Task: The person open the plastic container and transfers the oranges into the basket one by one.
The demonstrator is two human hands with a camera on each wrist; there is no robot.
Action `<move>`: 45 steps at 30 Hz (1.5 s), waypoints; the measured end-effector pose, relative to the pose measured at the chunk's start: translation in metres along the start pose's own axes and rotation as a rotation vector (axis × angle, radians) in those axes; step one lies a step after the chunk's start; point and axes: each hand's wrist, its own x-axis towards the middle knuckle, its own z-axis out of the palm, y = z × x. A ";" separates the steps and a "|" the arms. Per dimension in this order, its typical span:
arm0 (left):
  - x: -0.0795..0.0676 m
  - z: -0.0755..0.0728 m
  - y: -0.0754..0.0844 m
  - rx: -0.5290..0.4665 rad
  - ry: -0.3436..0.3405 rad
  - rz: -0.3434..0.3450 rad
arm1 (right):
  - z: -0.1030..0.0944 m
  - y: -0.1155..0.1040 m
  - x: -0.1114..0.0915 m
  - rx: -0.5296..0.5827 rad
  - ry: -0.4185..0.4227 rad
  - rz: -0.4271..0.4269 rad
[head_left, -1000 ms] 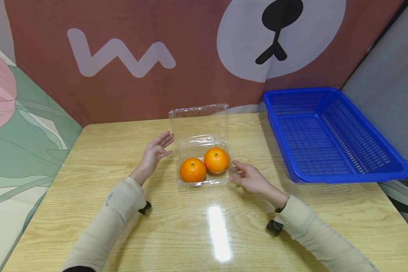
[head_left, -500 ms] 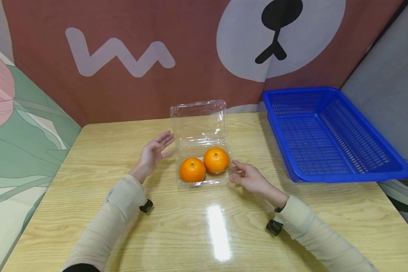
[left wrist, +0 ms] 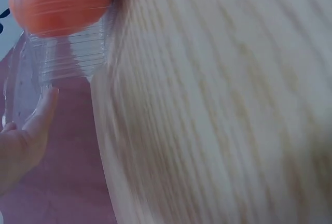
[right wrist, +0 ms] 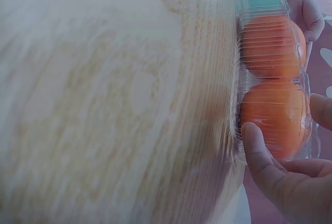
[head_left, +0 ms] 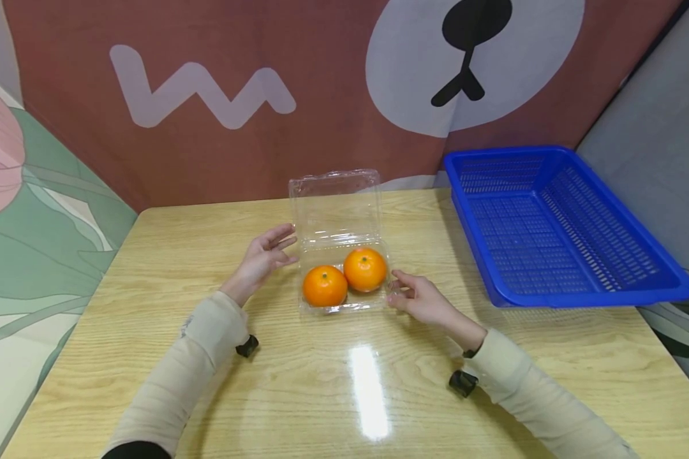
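The brown backdrop (head_left: pixel 207 153) fills the top of my head view, close behind the work, with a leafy panel (head_left: pixel 46 261) on the left. Below it I have the wooden table (head_left: pixel 298 395), with a streak of glare (head_left: pixel 370 392) in front of the work. The blue basket (head_left: pixel 580 299) takes up the table's far right; it stands well apart from the right hand (head_left: pixel 420 299), so nothing lies between that hand and the clear container (head_left: pixel 356 308), which sits mid-table.

The container's lid (head_left: pixel 339 210) stands raised at the back, and through it I can read the table's rear edge and backdrop. The left hand (head_left: pixel 259 258) is just beside the lid's left edge, fingers loosely extended, holding nothing that I can make out; whether a fingertip meets the plastic I cannot tell. The right hand has thumb and fingers curved around the container's right end, gripping it there, an orange between them behind the plastic.

Two oranges sit in the base: the left orange (head_left: pixel 324 286) nearer the front, the right orange (head_left: pixel 365 269) a little farther back. Ribbed plastic blurs both in my right wrist view, where the right hand is cut off at the frame edge. My left wrist view is mostly blurred table grain, with only part of the left hand showing.
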 end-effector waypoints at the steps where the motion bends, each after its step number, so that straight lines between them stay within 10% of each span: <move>1: 0.000 0.000 -0.001 0.023 0.004 -0.002 | 0.000 -0.001 0.000 0.000 0.000 0.003; 14: 0.000 -0.002 -0.012 0.305 -0.069 -0.053 | 0.000 -0.002 0.001 0.019 0.001 0.000; 45: -0.033 0.000 -0.007 0.327 -0.021 -0.189 | 0.002 0.001 -0.001 0.033 0.014 -0.008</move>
